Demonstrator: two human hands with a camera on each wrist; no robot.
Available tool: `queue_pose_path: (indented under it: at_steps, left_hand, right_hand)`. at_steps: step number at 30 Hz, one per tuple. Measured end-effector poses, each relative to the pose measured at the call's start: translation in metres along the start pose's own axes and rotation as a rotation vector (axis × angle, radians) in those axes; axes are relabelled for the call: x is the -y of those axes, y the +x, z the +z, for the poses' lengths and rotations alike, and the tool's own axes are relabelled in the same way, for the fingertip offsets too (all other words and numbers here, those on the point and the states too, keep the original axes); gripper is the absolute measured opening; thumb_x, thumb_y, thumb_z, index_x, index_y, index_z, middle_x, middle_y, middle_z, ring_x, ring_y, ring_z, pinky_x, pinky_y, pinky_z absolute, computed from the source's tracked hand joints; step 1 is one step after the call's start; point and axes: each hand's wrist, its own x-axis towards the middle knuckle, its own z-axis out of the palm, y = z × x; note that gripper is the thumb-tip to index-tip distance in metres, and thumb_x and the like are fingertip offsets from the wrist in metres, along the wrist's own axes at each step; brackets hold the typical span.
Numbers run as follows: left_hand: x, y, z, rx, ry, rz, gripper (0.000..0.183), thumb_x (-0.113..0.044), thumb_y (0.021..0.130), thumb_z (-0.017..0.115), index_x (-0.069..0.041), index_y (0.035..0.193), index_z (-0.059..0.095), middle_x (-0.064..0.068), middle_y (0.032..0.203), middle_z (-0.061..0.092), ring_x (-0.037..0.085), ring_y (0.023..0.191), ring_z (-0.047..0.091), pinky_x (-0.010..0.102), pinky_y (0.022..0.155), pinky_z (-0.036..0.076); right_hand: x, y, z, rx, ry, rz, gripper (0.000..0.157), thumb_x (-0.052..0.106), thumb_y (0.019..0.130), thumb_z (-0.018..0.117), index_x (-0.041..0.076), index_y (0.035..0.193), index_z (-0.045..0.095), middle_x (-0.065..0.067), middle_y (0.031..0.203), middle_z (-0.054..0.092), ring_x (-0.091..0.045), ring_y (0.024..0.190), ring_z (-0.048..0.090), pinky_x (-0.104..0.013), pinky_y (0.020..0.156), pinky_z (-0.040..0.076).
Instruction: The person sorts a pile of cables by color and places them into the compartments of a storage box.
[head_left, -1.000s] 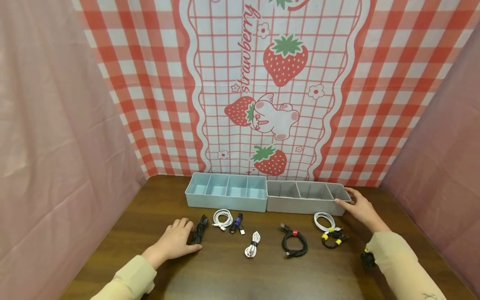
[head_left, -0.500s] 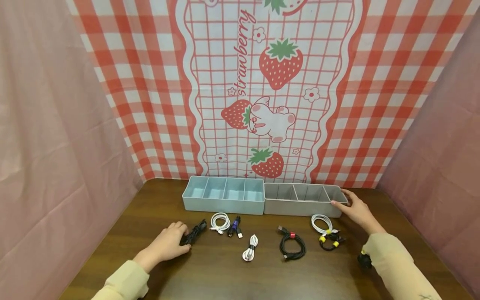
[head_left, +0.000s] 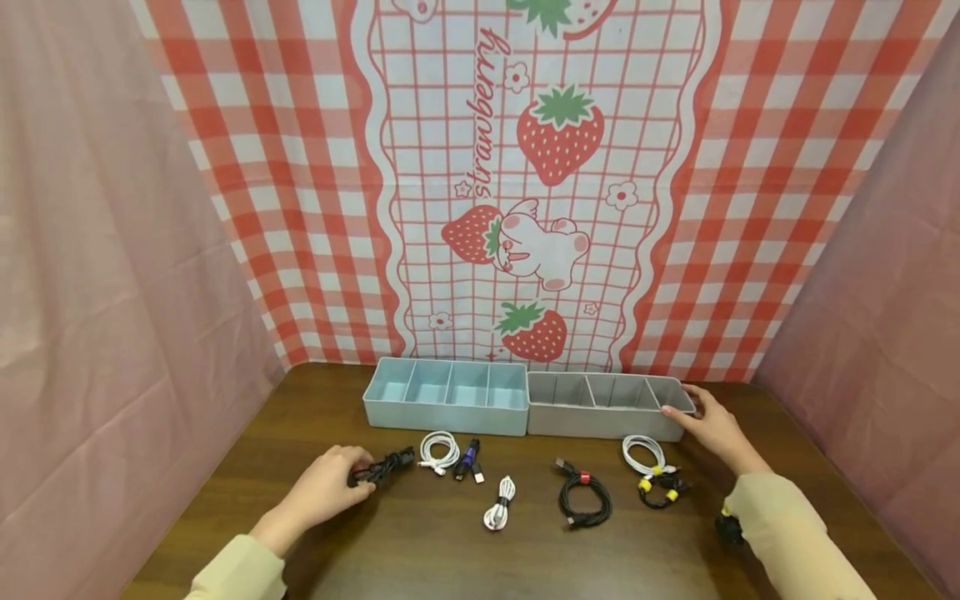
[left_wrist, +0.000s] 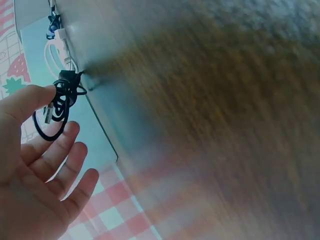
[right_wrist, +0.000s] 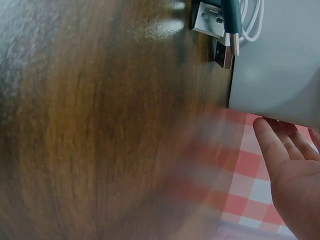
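Left hand (head_left: 327,483) pinches a bundled black cable (head_left: 388,467), long axis toward 2 o'clock; straight-fingered right hand (head_left: 717,429) touches a grey plastic box (head_left: 600,422).

A table (head_left: 420,558) of dark brown grained wood, glossy in places, carries everything. The blue box (head_left: 446,417) stands near its back edge. Directly right of that box, end to end with it, stands the grey box (head_left: 592,423). Just in front of the blue box's middle lies a white coil (head_left: 454,450), with a purple-tied cable (head_left: 468,461) beside it to the right. Farther out from its right half is a white bundle (head_left: 500,504). Past its right end and forward lies a red-tied cable (head_left: 601,510); well to the right, a yellow-tied coil (head_left: 632,467) and a black loop (head_left: 655,502) lie together. A black cable (head_left: 388,465) is before its left end; contact with the wood is unclear.
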Motion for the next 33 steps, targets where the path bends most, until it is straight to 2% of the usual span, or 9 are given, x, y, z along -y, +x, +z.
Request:
queue_pose_path:
  at_steps: [3, 9, 12, 17, 24, 30, 33]
  left_hand:
    - [-0.001, -0.001, -0.001, -0.038, 0.000, -0.024, 0.021, -0.024, 0.073, 0.079, -0.018, 0.086, 0.064, -0.010, 0.078, 0.056, 0.008, 0.076, 0.049, 0.032, 0.068, 0.044]
    - [-0.005, 0.000, -0.002, -0.129, 0.000, -0.006, 0.021, -0.025, 0.070, 0.080, -0.018, 0.082, 0.064, -0.011, 0.077, 0.056, 0.008, 0.075, 0.047, 0.032, 0.069, 0.042]
    - [-0.004, 0.002, -0.001, -0.182, 0.006, 0.019, 0.022, -0.025, 0.068, 0.081, -0.019, 0.081, 0.064, -0.012, 0.076, 0.056, 0.008, 0.076, 0.047, 0.033, 0.069, 0.041]
    - [-0.004, 0.009, -0.001, -0.252, 0.029, 0.091, 0.025, -0.026, 0.067, 0.082, -0.019, 0.082, 0.063, -0.013, 0.076, 0.055, 0.008, 0.077, 0.047, 0.033, 0.070, 0.041]
    - [-0.008, 0.016, -0.007, -0.277, 0.038, 0.142, 0.027, -0.025, 0.067, 0.084, -0.018, 0.083, 0.063, -0.010, 0.076, 0.056, 0.012, 0.082, 0.052, 0.035, 0.074, 0.042]
    - [-0.007, 0.023, -0.013, -0.295, 0.072, 0.203, 0.026, -0.024, 0.068, 0.084, -0.015, 0.086, 0.067, -0.009, 0.078, 0.060, 0.015, 0.085, 0.054, 0.038, 0.075, 0.043]
    - [-0.008, 0.026, -0.016, -0.288, 0.083, 0.212, 0.026, -0.023, 0.068, 0.085, -0.014, 0.086, 0.069, -0.007, 0.080, 0.060, 0.017, 0.086, 0.054, 0.038, 0.075, 0.043]
  right_hand:
    - [0.002, 0.000, -0.002, 0.013, 0.003, 0.005, 0.082, 0.046, 0.091, 0.057, -0.009, 0.142, 0.025, -0.038, 0.134, 0.038, -0.050, 0.116, 0.046, -0.053, 0.084, 0.047]
    - [0.004, -0.002, -0.004, 0.044, 0.070, 0.006, 0.081, 0.040, 0.091, 0.059, -0.013, 0.140, 0.022, -0.042, 0.128, 0.040, -0.046, 0.106, 0.053, -0.040, 0.074, 0.053]
    - [0.006, -0.002, -0.004, 0.054, 0.090, 0.012, 0.081, 0.039, 0.092, 0.059, -0.014, 0.141, 0.021, -0.042, 0.128, 0.039, -0.043, 0.104, 0.055, -0.036, 0.072, 0.053]
    - [0.008, 0.000, -0.004, 0.062, 0.094, 0.026, 0.082, 0.040, 0.092, 0.059, -0.013, 0.141, 0.020, -0.042, 0.129, 0.037, -0.043, 0.103, 0.056, -0.038, 0.073, 0.053]
    - [0.008, 0.001, -0.003, 0.075, 0.102, 0.040, 0.084, 0.042, 0.091, 0.059, -0.012, 0.142, 0.018, -0.042, 0.130, 0.036, -0.045, 0.106, 0.055, -0.042, 0.077, 0.054]
    - [0.009, 0.002, -0.004, 0.066, 0.102, 0.025, 0.083, 0.041, 0.092, 0.059, -0.012, 0.142, 0.020, -0.041, 0.128, 0.039, -0.041, 0.102, 0.057, -0.040, 0.075, 0.054]
    - [0.008, 0.002, -0.004, 0.068, 0.104, 0.028, 0.082, 0.040, 0.092, 0.059, -0.013, 0.141, 0.020, -0.041, 0.128, 0.039, -0.041, 0.102, 0.056, -0.040, 0.075, 0.054]
